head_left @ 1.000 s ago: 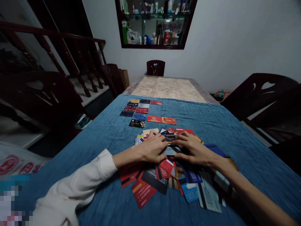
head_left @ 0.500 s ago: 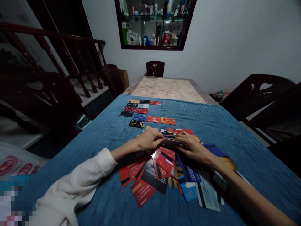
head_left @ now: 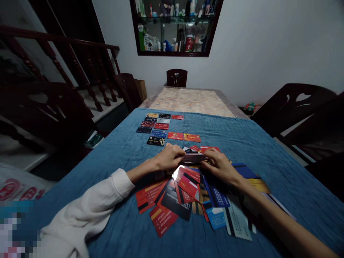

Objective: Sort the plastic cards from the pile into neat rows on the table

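Between both hands is a plastic card [head_left: 192, 158], tilted so that it shows mostly as a thin dark, purplish strip. My left hand [head_left: 169, 157] pinches its left end. At the right end, the thumb and fingers of my right hand [head_left: 219, 165] are closed on it. Below and around them a loose pile of cards spreads over the cloth, with a red card [head_left: 164, 219], a black card [head_left: 176, 201], a dark blue card [head_left: 218, 193], a light blue card [head_left: 215, 216] and a pale grey card [head_left: 238, 218]. My forearms cover part of the pile.
Beyond the hands, several cards lie face up in short rows, among them a black card [head_left: 156, 141] and an orange card [head_left: 191, 137]. A blue cloth [head_left: 115, 143] covers the near part of the table [head_left: 188, 98]. Dark wooden chairs [head_left: 292, 107] stand around it.
The card has tipped more upright between my fingers, and its face shows as a taller strip. My right hand has shifted slightly. The cards on the table stay put.
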`<action>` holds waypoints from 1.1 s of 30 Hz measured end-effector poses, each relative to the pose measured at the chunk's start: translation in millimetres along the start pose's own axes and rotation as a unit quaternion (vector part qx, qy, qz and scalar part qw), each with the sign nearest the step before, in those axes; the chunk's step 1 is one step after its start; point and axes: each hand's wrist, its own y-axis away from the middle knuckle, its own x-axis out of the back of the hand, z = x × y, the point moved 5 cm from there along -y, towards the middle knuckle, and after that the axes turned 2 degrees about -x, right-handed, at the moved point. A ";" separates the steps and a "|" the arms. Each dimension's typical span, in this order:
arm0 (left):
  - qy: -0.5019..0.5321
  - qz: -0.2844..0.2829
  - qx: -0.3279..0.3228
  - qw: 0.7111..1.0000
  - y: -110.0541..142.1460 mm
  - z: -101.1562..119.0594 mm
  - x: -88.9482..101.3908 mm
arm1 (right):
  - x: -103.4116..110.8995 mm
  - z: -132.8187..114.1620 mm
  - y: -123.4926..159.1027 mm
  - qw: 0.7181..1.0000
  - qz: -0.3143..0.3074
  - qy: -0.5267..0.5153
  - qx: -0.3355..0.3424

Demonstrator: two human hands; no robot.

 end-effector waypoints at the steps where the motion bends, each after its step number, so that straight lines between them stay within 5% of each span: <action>1: 0.002 0.001 0.000 1.000 0.0 0.2 -0.1 | 1.7 0.4 -0.3 1.000 0.013 -0.001 -0.001; 7: -0.013 -0.015 -0.006 1.000 -0.2 4.5 -3.4 | 11.6 3.4 0.1 0.994 0.102 -0.022 -0.027; 12: -0.025 -0.005 0.005 1.000 -0.8 4.6 -1.9 | 12.7 -4.6 -2.3 0.993 0.111 -0.027 -0.012; 22: 0.073 0.142 0.009 0.987 3.4 4.2 17.5 | 15.9 -29.7 -15.9 0.981 0.120 0.120 0.096; 33: 0.097 0.139 0.046 0.984 1.4 -0.5 5.4 | 0.5 -44.5 -23.0 0.956 0.172 0.157 0.180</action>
